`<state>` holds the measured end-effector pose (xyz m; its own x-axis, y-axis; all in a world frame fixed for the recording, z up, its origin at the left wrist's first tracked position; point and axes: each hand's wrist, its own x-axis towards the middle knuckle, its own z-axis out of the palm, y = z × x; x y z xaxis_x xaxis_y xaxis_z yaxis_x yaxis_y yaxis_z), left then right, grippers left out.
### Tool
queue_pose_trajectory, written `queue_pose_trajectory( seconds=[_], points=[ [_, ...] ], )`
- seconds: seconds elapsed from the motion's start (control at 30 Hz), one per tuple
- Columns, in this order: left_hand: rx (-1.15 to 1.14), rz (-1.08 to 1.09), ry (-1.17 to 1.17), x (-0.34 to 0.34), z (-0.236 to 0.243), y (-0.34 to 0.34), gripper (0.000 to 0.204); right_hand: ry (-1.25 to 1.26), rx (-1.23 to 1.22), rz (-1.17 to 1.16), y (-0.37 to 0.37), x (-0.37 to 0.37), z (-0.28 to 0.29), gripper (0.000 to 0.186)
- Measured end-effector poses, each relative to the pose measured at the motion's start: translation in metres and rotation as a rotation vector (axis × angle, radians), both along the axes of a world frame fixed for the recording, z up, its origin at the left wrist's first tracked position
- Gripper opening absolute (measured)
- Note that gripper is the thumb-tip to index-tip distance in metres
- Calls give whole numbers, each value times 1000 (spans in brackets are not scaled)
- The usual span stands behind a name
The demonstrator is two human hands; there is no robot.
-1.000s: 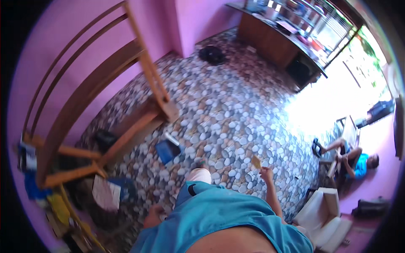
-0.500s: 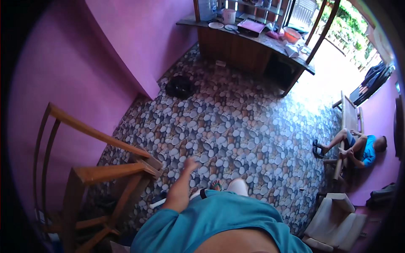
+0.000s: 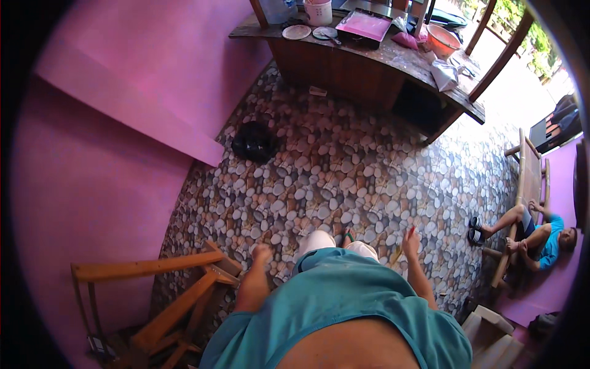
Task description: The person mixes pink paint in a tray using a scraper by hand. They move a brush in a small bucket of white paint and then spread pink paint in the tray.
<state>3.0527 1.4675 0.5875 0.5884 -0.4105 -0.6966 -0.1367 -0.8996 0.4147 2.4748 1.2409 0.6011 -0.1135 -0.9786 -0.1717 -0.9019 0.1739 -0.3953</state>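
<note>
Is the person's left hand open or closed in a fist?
Closed. The left hand looks curled into a loose fist beside the wooden frame, with no fingers spread and nothing seen in it.

A white plastic bag [image 3: 444, 74] lies crumpled near the right end of the tabletop [image 3: 393, 58], just below an orange bowl. Pale cardboard boxes [image 3: 491, 329] stand on the floor at its lower right corner, flaps open.

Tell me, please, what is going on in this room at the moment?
A person in a teal shirt stands on a pebble-patterned floor. The left hand hangs closed and seemingly empty beside a wooden frame; the right hand holds a thin yellowish stick. Ahead stands a cluttered wooden counter, and another person sits by the right wall.
</note>
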Motion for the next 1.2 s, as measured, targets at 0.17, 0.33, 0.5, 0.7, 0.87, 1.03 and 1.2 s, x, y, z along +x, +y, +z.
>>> queue_pose_trajectory(
  seconds=[0.17, 0.33, 0.5, 0.7, 0.87, 1.03, 1.2],
  points=[
    [99, 138, 147, -2, 10, 10, 33, -435, -164, -102, -224, 66, 69, 29],
    [-85, -113, 355, 46, -37, -75, 42, -438, -262, 39, -382, 108, 50, 27],
    [70, -433, 44, 67, -29, -338, 33, -566, -124, -100, -483, 149, 86, 28],
    [-558, -223, 52, 104, 93, -727, 17, -1060, 93, -407, -650, 177, 144, 33],
    [-765, -303, 9, 57, 171, -962, 29, -869, -33, -284, -840, 156, 131, 42],
    [-473, -545, 478, 15, 197, -1042, 43, -910, -124, 108, -935, 264, 207, 46],
    [-605, -606, 625, -18, 203, -1035, 70, -1248, 535, 297, -908, 414, 191, 43]
  ],
)
